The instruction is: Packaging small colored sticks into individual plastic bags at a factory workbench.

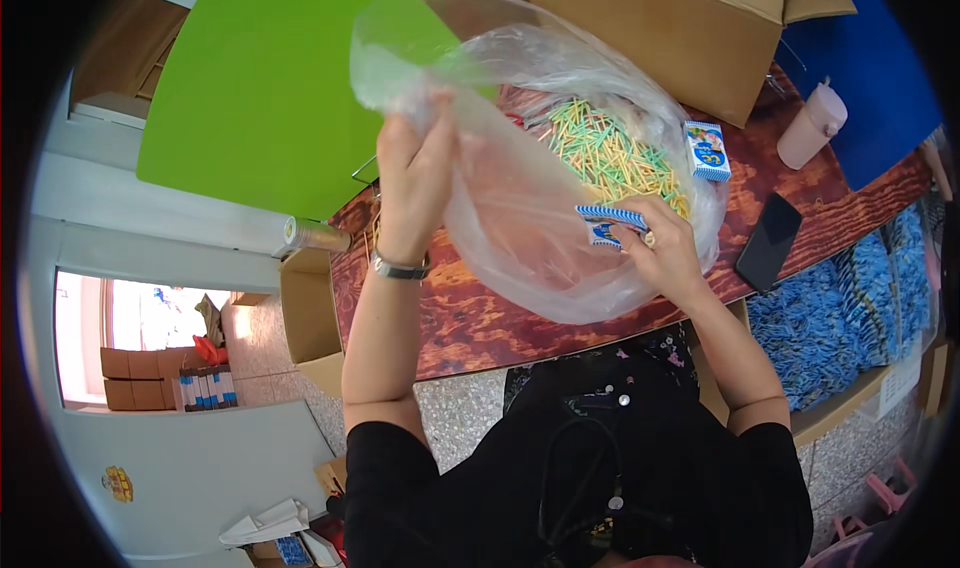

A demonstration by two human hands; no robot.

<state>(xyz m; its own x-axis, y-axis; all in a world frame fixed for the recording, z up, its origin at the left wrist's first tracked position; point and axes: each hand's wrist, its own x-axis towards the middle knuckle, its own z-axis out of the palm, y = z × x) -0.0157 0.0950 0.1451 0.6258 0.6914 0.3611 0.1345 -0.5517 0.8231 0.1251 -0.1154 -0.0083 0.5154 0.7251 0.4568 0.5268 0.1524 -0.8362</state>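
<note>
A large clear plastic bag (530, 258) lies spread on the table with its mouth wide. Inside it is a heap of short thin sticks (610, 158) in yellow, green and orange. My left hand (415, 173) is closed on the bag's left edge and lifts it above the table. In my right hand (668, 253), over the near side of the heap, is a small blue-and-white cardboard box (602, 230), partly hidden by the fingers. A similar small box (707, 151) stands at the bag's right side.
On the reddish wood-patterned table (440, 333) are a black phone (768, 241) and a pink bottle (812, 125) at right. A big carton (670, 28) stands behind the bag. Blue bundles (830, 308) fill a carton at lower right. A green panel (290, 88) is at left.
</note>
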